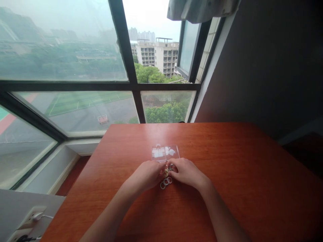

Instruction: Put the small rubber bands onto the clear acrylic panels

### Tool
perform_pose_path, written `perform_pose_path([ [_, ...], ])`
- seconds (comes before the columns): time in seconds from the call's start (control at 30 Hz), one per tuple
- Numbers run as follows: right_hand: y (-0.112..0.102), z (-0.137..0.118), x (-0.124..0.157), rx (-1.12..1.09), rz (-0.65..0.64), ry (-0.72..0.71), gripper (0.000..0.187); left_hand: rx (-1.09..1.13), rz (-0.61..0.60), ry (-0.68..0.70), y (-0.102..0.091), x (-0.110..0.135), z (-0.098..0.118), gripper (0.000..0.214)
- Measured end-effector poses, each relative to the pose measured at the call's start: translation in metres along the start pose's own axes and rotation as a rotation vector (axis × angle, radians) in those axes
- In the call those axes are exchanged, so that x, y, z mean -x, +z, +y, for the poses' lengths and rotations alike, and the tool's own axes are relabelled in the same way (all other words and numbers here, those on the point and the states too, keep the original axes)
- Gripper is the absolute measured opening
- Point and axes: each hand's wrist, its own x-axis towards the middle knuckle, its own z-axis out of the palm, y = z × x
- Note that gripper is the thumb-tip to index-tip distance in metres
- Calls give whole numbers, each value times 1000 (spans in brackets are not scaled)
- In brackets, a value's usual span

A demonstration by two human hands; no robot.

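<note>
Several small metal-looking rings (166, 182) lie on the wooden table in front of me, silvery at the near end. A gold-coloured ring (166, 173) shows between my hands. My left hand (150, 174) is beside the rings on their left, with its fingers curled inward and their tips mostly hidden. On the other side my right hand (188, 171) rests close to the table, its thumb and index finger apart around some rings. Just beyond the fingertips lies a clear plastic case (158, 153) with white shapes inside or printed on it.
The reddish-brown table (222, 148) reaches to the window (136, 86). A dark wall (267, 67) rises at the right. At the lower left, a wall socket (34, 216) holds a white plug. A piece of hanging cloth (199, 8) is at the top.
</note>
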Motion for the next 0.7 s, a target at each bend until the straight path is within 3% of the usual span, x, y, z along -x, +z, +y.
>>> perform_pose_path([
  [0.13,-3,5,1,-28,8,-16,20,1,17,-18,-4,2,-1,18],
  [0.37,-9,11,4,-17,-8,41,20,-112,-66,-171,-20,10,0,18],
  [0.57,-12,13,6,-39,-85,66,24,-114,-84,-182,-13,10,0,18],
  [0.7,-9,17,5,-34,-87,35,17,-62,-53,-161,-6,7,-5,14],
])
